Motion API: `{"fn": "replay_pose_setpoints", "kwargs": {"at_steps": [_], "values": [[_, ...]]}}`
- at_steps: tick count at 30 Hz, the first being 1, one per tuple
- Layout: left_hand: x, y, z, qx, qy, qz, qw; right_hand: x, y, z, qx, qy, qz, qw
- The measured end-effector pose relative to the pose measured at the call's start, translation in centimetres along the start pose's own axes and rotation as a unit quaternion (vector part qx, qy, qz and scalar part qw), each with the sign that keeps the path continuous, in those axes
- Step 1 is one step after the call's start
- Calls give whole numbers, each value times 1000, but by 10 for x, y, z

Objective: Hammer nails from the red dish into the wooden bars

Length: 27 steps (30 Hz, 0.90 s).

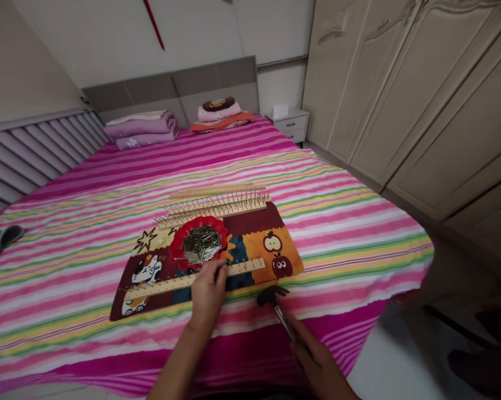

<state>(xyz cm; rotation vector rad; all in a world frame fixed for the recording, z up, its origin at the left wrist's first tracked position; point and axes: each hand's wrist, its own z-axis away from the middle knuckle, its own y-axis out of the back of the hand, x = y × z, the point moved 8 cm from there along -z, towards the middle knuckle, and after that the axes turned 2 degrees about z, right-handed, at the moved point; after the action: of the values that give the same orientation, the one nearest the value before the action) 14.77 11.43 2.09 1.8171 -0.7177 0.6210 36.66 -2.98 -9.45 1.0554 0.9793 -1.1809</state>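
My left hand is closed in a pinch over a wooden strip studded with nails, which lies across a patchwork mat on the bed. What the fingers pinch is too small to make out. My right hand grips the handle of a claw hammer, its dark head hovering near the mat's front edge. Just beyond my left hand sits a red scalloped dish holding a pile of nails.
Three more nailed wooden strips lie at the mat's far edge. The bed has a striped pink cover; folded blankets and pillows sit at the headboard. A wardrobe stands right, a nightstand beyond.
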Motion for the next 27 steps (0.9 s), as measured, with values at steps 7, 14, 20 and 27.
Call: {"fn": "replay_pose_setpoints", "kwargs": {"at_steps": [7,14,20,27], "values": [[-49,26,-71,-103,94,-250,958,10,-3,-6,8,0,-4,1000],[-61,3,-82,-167,128,-323,923,9,-2,-7,19,17,-6,1000],[-57,4,-88,-183,135,-313,922,8,-3,-8,15,25,-5,1000],[-55,27,-85,-140,160,-199,956,3,-3,-8,11,32,8,999]]}}
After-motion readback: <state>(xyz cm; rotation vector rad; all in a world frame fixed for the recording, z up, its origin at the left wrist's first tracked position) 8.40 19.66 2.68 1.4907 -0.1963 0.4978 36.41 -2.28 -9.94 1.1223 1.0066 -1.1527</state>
